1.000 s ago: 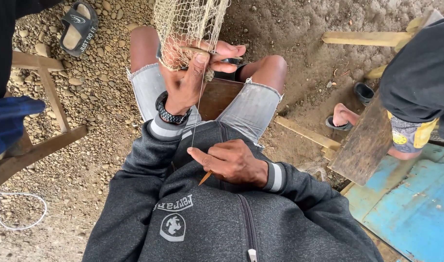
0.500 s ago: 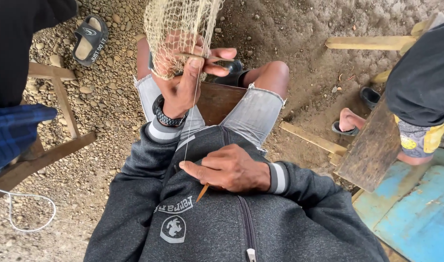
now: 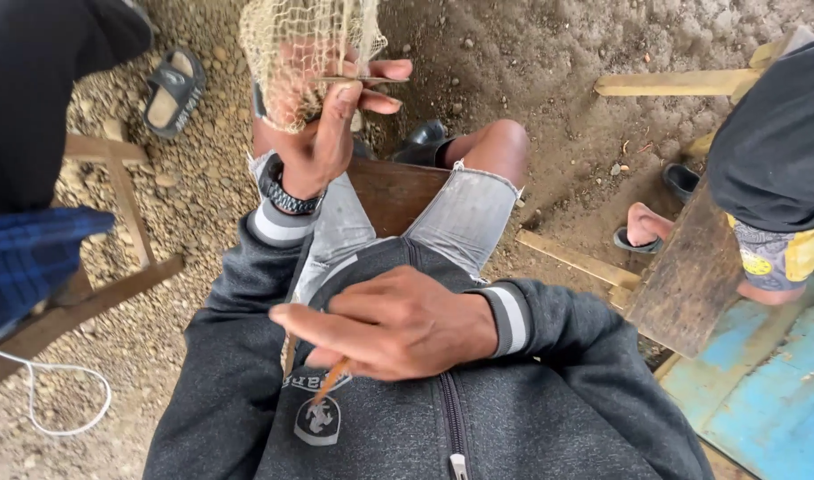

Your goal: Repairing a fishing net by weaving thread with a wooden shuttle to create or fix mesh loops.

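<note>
The net (image 3: 309,44) is hanging at the far side, above the knees, bunched so its edge is staying within reach. The left hand (image 3: 323,133) is pinching that edge, fingers closed around the mesh and a thin flat stick (image 3: 358,80), holding it taut. Near the chest, the right hand (image 3: 398,324) is gripping a slim orange needle (image 3: 330,380) pointing down-left, apparently drawing twine back from the net.

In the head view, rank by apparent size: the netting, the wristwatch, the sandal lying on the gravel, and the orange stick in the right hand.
1. Netting, largest.
2. Sandal.
3. Wristwatch.
4. Orange stick, mostly hidden by the right hand; its rank against the wristwatch is unsure.
</note>
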